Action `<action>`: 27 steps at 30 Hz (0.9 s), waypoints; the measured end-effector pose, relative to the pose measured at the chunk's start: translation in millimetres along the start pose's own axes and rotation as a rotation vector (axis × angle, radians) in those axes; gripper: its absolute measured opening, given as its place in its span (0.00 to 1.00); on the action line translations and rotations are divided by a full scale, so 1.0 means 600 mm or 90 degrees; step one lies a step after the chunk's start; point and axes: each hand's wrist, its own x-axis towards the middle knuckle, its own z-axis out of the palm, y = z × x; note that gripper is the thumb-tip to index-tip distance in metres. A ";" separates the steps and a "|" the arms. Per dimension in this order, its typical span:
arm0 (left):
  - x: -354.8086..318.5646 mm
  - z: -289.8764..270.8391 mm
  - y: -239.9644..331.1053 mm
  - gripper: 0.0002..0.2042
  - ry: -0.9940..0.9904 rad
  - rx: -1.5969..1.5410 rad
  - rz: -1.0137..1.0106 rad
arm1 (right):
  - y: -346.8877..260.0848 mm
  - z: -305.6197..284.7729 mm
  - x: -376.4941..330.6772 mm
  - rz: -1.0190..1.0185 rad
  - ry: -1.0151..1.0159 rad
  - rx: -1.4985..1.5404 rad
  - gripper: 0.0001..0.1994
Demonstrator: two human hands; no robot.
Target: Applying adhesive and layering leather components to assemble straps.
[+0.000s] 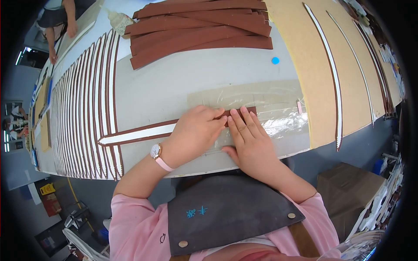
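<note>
A brown leather-like strip (143, 138) with a white band (161, 130) down its middle lies across the grey work surface. Its pointed left end rests over a row of similar strips. My left hand (193, 132), with a watch at the wrist, is closed over the strip, its fingertips at the brown edge near the right end. Beside it, my right hand (250, 137) lies with fingers stretched flat over the same strip, pressing near its right end. The two hands nearly touch. Both cover part of the strip, and what sits under the left fingers is hidden.
Brown strips (200, 26) lie piled at the back. Finished-looking brown-and-white strips (82, 113) line the left side. A squeeze bottle (118, 21), a blue disc (275, 60) and a tan board (313, 87) with long strips are around. Another person's hand (72, 29) shows far left.
</note>
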 end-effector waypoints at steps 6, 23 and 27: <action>-0.009 -0.012 0.023 0.14 -0.008 0.169 0.041 | 0.054 -0.029 -0.024 0.056 0.017 -0.166 0.30; 0.033 0.006 0.021 0.16 -0.035 -0.049 -0.042 | 0.069 -0.038 0.012 0.236 0.083 0.402 0.05; 0.031 -0.007 0.027 0.18 0.016 -0.152 -0.049 | 0.069 -0.047 0.021 0.274 0.036 0.555 0.06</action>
